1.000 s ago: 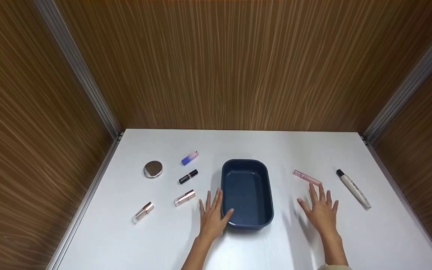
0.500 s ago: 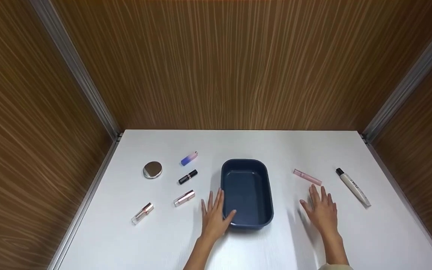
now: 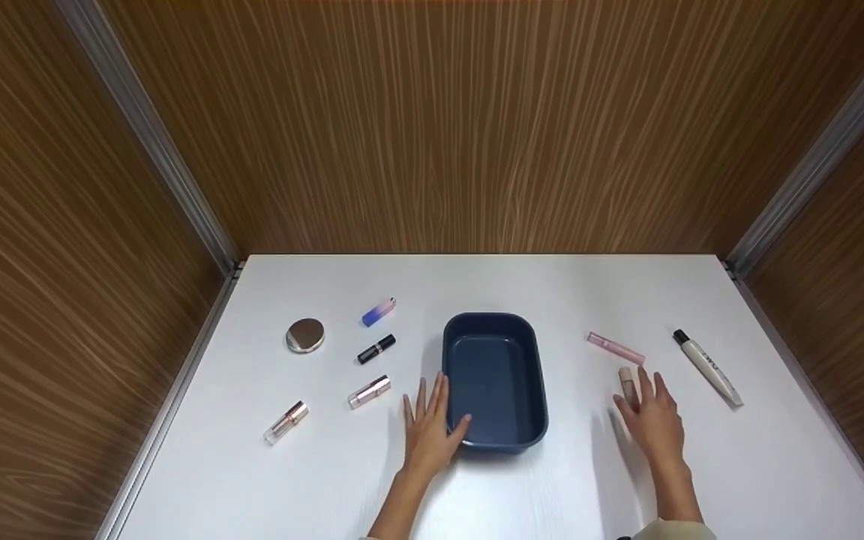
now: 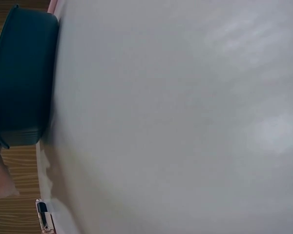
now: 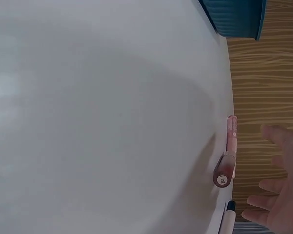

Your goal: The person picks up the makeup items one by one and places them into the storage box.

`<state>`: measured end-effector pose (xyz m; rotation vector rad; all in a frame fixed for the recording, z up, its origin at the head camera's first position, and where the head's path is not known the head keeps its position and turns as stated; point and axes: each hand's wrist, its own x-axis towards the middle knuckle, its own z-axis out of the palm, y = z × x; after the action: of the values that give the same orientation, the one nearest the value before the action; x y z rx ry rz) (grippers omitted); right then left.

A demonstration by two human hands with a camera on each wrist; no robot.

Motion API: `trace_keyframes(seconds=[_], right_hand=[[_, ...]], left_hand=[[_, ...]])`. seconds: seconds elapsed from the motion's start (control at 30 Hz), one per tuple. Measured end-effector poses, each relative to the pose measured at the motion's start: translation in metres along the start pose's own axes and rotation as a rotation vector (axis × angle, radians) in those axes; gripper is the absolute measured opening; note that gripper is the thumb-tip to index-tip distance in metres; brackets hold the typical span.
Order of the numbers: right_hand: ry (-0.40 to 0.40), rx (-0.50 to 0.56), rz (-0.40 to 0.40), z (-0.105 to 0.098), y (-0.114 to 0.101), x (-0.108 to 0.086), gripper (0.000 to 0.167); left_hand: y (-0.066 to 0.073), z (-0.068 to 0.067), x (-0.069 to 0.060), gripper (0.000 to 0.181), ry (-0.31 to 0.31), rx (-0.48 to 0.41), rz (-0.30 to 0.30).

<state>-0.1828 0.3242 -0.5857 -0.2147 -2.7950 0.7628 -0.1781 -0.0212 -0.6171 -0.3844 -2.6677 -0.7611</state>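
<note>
In the head view a dark blue rectangular bin (image 3: 495,447) stands mid-table. My left hand (image 3: 426,439) is at its near left corner, fingers straight along the rim and thumb over the edge. The left wrist view shows the bin's side (image 4: 24,73) with part of that hand. My right hand (image 3: 654,424) hovers over a lip gloss tube (image 3: 628,384) with a beige cap, partly covered by the hand in the head view. In the right wrist view the hand's fingers (image 5: 271,185) are spread and apart from this tube (image 5: 225,170). A slim pink tube (image 3: 616,348) lies just beyond.
A white squeeze tube (image 3: 711,371) with a black cap lies at the right. To the left are a round compact (image 3: 305,335), a blue-pink lipstick (image 3: 379,312), a black lipstick (image 3: 376,349) and two clear-and-rose-gold tubes, one nearer the bin (image 3: 370,391). Wood-grain panels wall the table.
My right hand has shifted slightly right, and the beige-capped lip gloss tube beneath it has come into sight. The left hand has stayed by the bin, almost still.
</note>
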Motion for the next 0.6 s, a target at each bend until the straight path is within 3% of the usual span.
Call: trace_keyframes(seconds=[0.37, 0.6], right_hand=[[-0.036, 0.045, 0.174, -0.0008, 0.0027, 0.0022, 0.061], [-0.048, 0.043, 0.183, 0.0044, 0.0057, 0.0006, 0.057]], left_hand=[[0.0015, -0.0037, 0.0027, 0.072, -0.052, -0.025, -0.026], [0.0004, -0.0019, 0.0015, 0.071, -0.046, -0.018, -0.021]])
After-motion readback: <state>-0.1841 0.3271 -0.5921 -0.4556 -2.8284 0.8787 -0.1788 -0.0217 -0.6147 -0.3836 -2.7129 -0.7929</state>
